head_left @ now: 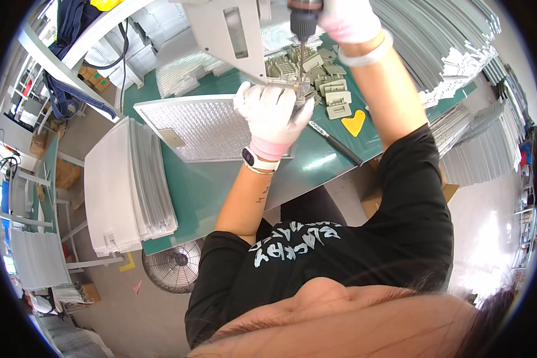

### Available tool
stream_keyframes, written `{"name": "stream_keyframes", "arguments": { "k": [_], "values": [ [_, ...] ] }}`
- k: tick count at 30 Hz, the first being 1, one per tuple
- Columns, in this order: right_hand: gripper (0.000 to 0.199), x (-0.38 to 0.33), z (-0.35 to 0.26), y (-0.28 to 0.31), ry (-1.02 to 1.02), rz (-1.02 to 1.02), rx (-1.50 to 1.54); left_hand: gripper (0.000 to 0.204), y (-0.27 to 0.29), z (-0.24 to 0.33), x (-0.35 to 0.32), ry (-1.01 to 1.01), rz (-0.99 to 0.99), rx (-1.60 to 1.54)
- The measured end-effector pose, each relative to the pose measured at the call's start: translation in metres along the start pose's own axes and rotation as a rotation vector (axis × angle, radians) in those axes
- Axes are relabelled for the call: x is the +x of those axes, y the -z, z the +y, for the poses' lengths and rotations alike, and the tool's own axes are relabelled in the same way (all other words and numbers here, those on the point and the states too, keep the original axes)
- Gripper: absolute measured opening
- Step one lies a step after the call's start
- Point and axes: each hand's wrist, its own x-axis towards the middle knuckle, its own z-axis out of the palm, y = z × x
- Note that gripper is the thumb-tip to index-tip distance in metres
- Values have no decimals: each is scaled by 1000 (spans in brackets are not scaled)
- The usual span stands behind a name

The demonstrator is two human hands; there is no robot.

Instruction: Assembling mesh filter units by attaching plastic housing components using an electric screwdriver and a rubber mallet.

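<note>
My left hand (271, 113), in a white glove with a pink cuff, presses down on the right edge of a framed metal mesh panel (203, 126) that lies flat on the green table (209, 185). My right hand (347, 19), also gloved, grips a powered screwdriver (304, 21) held upright, its bit pointing down at the small grey part right beside my left fingers. A pile of small grey plastic clips (325, 80) lies just behind that spot.
A stack of mesh panels (125, 185) sits at the table's left end. A yellow scraper (354, 122) and a black pen-like tool (337, 142) lie to the right. Long metal strips (441, 42) are heaped at the back right. A floor fan (174, 265) stands below.
</note>
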Motion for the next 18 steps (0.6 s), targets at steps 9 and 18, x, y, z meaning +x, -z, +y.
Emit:
{"name": "stream_keyframes", "arguments": {
  "k": [9, 18],
  "values": [
    [25, 0, 28, -19, -36, -155, -129, 25, 9, 9, -2, 30, -61, -1],
    [36, -4, 37, -14, -241, -216, 459, 23, 11, 11, 0, 43, -85, -113]
  ]
}}
